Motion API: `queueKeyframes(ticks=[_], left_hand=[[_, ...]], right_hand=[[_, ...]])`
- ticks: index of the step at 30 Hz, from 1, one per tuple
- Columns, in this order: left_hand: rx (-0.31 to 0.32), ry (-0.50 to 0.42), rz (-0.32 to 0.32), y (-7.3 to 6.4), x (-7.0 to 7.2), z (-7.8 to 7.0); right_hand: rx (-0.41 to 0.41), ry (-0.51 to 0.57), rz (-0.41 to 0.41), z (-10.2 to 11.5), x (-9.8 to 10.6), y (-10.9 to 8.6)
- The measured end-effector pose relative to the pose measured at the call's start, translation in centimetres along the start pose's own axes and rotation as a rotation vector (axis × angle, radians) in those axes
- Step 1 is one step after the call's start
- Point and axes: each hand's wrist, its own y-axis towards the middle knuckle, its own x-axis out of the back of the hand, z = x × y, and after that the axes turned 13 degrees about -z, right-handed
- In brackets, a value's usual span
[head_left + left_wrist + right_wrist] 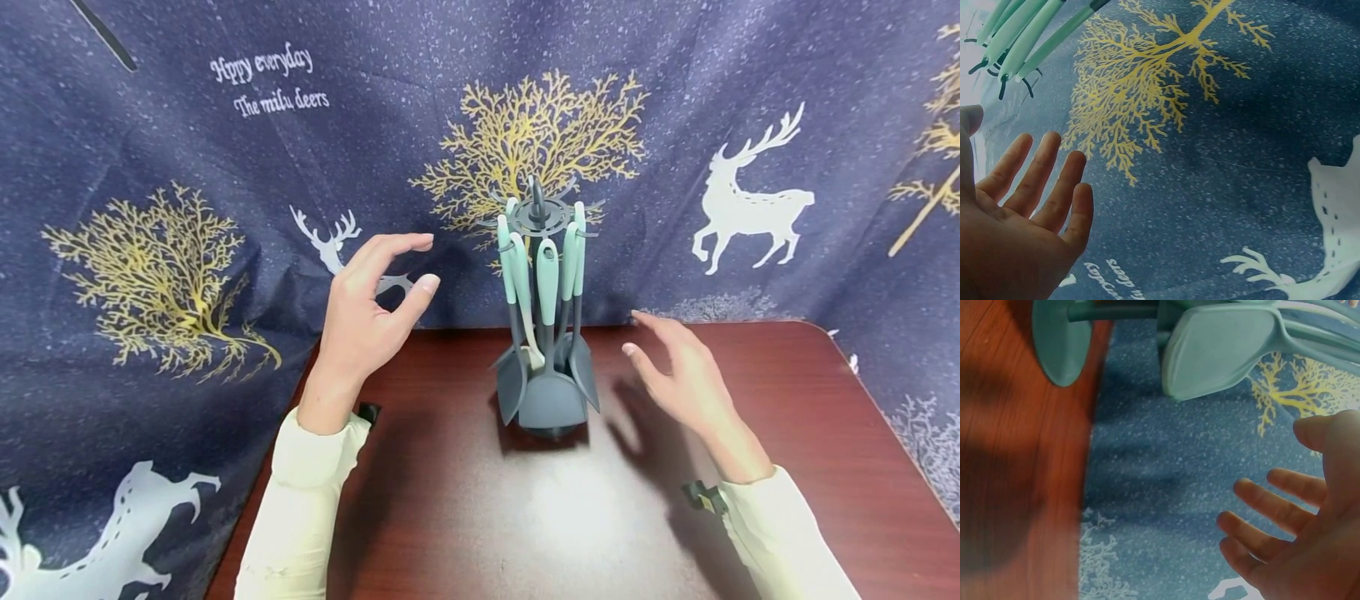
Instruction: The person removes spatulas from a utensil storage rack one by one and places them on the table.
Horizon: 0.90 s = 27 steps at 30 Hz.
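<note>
A dark grey utensil stand (538, 215) rises near the back of the table, with several kitchen utensils hung around it. Their mint-green handles (548, 279) point up and their dark grey heads hang down; a broad turner head (552, 402) faces the front. To the left of the stand, in the air, is my left hand (369, 312), thumb and fingers apart and holding nothing. My right hand (678, 375) hovers on the other side, lower, its fingers spread and also without anything in them. In the right wrist view the stand's round base (1063, 340) shows beside a utensil head (1222, 353).
The reddish-brown table (450, 500) reaches back to a dark blue cloth (375, 150) printed with white deer and yellow trees. That cloth hangs close behind the stand. Both forearms wear pale sleeves (303, 500).
</note>
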Motion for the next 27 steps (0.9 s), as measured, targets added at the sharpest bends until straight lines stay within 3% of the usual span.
queueKeyframes(ticks=[13,22,27], left_hand=[[-0.059,-0.037,0.008,2.1,-0.7,-1.4],[-0.066,-0.075,0.012,3.5,-0.9,-4.7],[-0.071,-0.102,0.023,4.2,-1.0,-5.7]], right_hand=[[0.028,0.047,-0.013,1.6,-0.6,0.5],[0.018,0.063,-0.006,2.0,-0.9,0.7],[0.02,0.074,-0.015,2.1,-1.1,0.7]])
